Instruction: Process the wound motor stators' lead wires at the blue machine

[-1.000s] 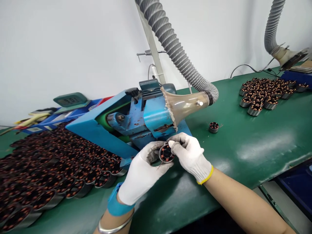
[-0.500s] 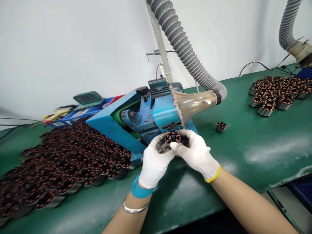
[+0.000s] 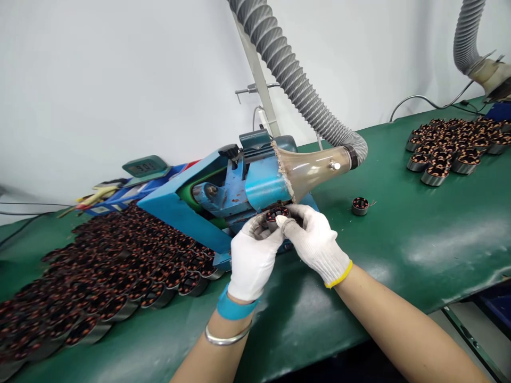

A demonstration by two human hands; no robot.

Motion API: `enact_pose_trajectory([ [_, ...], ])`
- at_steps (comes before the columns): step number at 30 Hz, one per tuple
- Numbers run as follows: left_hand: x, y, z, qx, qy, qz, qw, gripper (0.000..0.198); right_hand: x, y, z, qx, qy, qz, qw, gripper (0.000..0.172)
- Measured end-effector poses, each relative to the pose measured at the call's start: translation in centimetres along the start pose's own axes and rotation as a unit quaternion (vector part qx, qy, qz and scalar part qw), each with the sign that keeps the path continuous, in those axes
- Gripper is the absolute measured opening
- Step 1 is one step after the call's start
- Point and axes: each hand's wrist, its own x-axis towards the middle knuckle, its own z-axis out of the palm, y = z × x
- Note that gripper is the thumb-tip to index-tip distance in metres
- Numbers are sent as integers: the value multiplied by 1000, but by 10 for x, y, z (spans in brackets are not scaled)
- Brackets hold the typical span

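Note:
Between both white-gloved hands is a round motor stator [image 3: 276, 214], dark inside with copper windings and a metal rim. My left hand [image 3: 254, 250] closes on its left side. My right hand [image 3: 311, 234] grips it from the right, thumb on the near rim. The stator is held close against the front of a blue machine [image 3: 265, 183], just below its blue cover and the mouth of a translucent funnel [image 3: 313, 169]. The fingertips behind the stator are partly hidden.
Many stators [image 3: 131, 266] crowd the green table [image 3: 391, 282] at left. A single stator [image 3: 360, 206] stands right of the machine, and another group [image 3: 459, 146] is at back right. A grey hose [image 3: 293, 69] rises from the funnel. Blue bins [image 3: 115, 201] stand behind the left pile.
Both hands have moved slightly up and forward with the stator, closer to the machine. The stator now looks tilted more edge-on. The camera view has shifted a little.

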Motion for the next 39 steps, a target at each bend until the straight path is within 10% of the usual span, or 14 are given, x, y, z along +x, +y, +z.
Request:
enact_pose_trajectory([
  [10, 4, -7, -6, -37, -70, 6, 997, 49, -3, 18, -1, 85, 8, -4, 996, 32],
  [25, -13, -19, -16, 16, -6, 61, 998, 52, -14, 14, -4, 40, -42, -42, 997, 34],
  [32, -61, -25, -79, 163, -9, 89, 983, 52, -39, -6, -3, -107, -210, -89, 968, 41],
  [36, -95, -40, -154, 333, 64, 26, 940, 46, -46, -1, -1, -222, -221, -45, 948, 39],
  [39, -109, -47, -229, 488, 167, -81, 853, 45, -41, 14, 1, -258, -232, -56, 936, 36],
])
